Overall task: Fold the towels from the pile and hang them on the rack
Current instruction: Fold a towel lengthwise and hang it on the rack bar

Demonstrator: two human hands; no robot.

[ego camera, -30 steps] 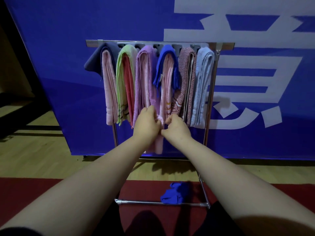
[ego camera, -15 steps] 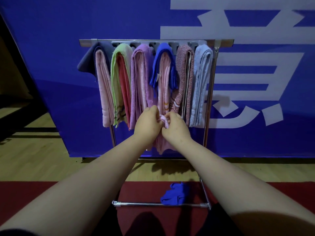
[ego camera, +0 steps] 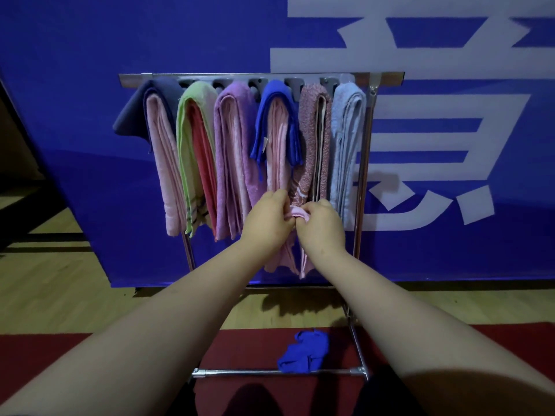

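- Pink soft towel (ego camera: 277, 163) hangs on the shiny metal rack (ego camera: 246, 77), under a short blue cloth (ego camera: 274, 94).
- Left hand (ego camera: 267, 223) and right hand (ego camera: 321, 228) pinch its low edge; fingers clamped on it.
- A second ago the edge hung flatter; now it is bunched up, so tidying goes on.
- Crumpled blue towel (ego camera: 303, 352) waits on the red floor mat (ego camera: 240, 346).

Folded towels (ego camera: 231, 151) hang side by side on a rack (ego camera: 365, 175) before a banner (ego camera: 90, 115); both hands (ego camera: 267, 222) meet at a middle towel, a crumpled cloth (ego camera: 303, 354) on the floor near the rack's base bar.
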